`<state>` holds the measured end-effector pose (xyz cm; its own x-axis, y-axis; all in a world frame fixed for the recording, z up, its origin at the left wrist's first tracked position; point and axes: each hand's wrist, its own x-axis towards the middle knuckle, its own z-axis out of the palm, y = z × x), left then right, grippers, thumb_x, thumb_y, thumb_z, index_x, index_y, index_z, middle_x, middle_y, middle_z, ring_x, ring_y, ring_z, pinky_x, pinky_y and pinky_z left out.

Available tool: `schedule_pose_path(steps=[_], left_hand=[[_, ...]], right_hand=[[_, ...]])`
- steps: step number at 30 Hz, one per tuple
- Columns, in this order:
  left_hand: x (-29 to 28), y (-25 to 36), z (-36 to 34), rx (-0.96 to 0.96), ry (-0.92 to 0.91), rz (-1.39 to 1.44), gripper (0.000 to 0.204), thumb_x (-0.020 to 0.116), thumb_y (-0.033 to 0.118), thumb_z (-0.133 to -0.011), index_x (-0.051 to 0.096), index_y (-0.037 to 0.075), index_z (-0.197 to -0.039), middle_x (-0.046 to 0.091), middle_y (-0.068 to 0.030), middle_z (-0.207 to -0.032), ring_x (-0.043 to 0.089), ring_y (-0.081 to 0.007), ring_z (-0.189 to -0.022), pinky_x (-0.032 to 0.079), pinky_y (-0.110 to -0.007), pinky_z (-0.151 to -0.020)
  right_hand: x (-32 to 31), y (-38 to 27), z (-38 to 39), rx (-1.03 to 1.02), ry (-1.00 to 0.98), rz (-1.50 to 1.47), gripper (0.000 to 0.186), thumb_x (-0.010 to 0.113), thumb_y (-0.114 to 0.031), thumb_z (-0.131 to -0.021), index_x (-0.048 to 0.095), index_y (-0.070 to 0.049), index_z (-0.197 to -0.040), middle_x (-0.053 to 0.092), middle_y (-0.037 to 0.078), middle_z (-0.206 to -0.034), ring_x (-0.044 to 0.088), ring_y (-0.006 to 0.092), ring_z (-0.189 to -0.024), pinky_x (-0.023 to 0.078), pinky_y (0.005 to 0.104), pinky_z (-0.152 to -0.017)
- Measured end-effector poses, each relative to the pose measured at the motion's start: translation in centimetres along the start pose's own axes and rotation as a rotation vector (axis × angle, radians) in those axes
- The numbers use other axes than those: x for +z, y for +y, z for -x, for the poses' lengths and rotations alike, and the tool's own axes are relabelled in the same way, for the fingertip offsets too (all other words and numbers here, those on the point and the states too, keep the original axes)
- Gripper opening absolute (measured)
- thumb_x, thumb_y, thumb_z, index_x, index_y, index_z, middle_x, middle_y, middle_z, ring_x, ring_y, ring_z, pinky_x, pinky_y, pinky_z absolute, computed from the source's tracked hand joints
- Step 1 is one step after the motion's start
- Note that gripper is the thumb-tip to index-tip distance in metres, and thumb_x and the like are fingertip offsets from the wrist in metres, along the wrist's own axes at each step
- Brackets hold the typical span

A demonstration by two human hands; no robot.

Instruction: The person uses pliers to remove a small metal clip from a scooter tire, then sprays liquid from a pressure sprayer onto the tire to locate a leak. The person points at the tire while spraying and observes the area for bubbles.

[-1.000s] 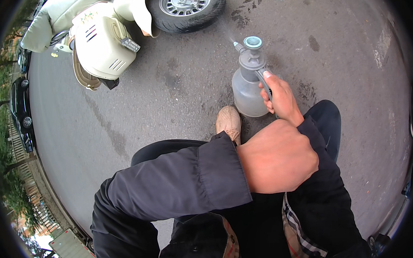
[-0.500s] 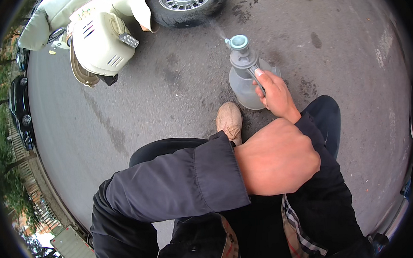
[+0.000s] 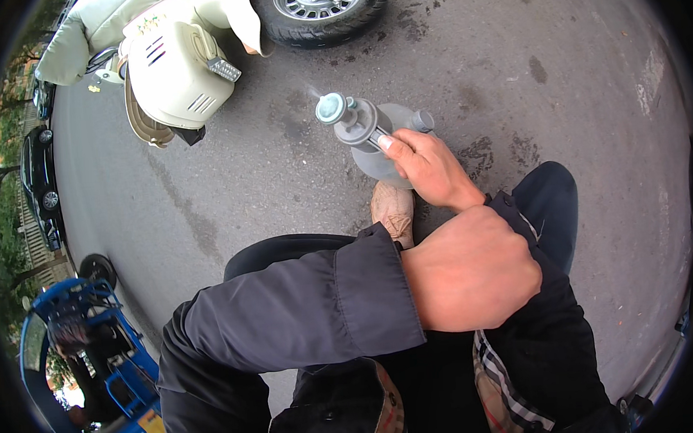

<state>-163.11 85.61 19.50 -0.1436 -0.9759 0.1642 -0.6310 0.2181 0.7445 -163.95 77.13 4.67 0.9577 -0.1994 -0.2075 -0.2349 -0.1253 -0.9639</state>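
The right hand (image 3: 426, 167) wraps around the handle (image 3: 375, 136) of a grey spray bottle (image 3: 371, 166), tilted leftward over pavement (image 3: 258, 182) just beyond a tan shoe (image 3: 393, 212). The bottle looks like stiff plastic, probably light, slippery if wet; the handle seems the surest hold. Its fill level is unclear. The left hand (image 3: 475, 268) shows its back, fingers hidden, so whether it is clenched cannot be told.

The right hand (image 3: 432, 169) holds a grey spray bottle (image 3: 369, 162) that tips left and puffs mist (image 3: 314, 91), while a tan shoe (image 3: 392, 212) and the left hand (image 3: 475, 271), in a fist, are on the bottle's near side and a black wheel (image 3: 329, 35) is on its far side.
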Motion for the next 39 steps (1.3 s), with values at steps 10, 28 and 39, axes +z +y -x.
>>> schedule_pose_path(steps=[10, 28, 39], left_hand=[[0.1, 0.0, 0.2, 0.008, 0.004, 0.010, 0.024, 0.068, 0.018, -0.080, 0.059, 0.005, -0.063, 0.059, -0.0108, -0.059, 0.063, -0.0300, -0.058, 0.048, -0.041, -0.057], [0.5, -0.6, 0.5, -0.070, -0.023, 0.018, 0.035, 0.072, 0.024, -0.089, 0.060, 0.005, -0.062, 0.060, -0.0126, -0.061, 0.063, -0.0345, -0.061, 0.049, -0.044, -0.057], [1.2, 0.0, 0.0, -0.055, -0.064, 0.072, 0.036, 0.073, 0.024, -0.090, 0.060, 0.004, -0.062, 0.061, -0.0118, -0.063, 0.064, -0.0335, -0.063, 0.049, -0.044, -0.057]], right_hand=[[1.1, -0.1, -0.6, 0.128, 0.194, -0.197, 0.045, 0.049, -0.042, -0.109, 0.061, -0.001, -0.093, 0.053, 0.001, -0.070, 0.048, 0.0110, -0.063, 0.040, 0.0307, -0.058], [-5.2, -0.1, 1.6, 0.329, 0.244, -0.393, 0.059, 0.059, -0.061, -0.101, 0.058, -0.004, -0.090, 0.046, -0.003, -0.067, 0.040, 0.0056, -0.055, 0.032, 0.0238, -0.048], [-10.0, 1.4, 3.0, 0.379, 0.456, -0.354, 0.053, 0.060, -0.057, -0.101, 0.058, -0.005, -0.093, 0.049, -0.003, -0.069, 0.040, 0.0052, -0.053, 0.031, 0.0236, -0.046]])
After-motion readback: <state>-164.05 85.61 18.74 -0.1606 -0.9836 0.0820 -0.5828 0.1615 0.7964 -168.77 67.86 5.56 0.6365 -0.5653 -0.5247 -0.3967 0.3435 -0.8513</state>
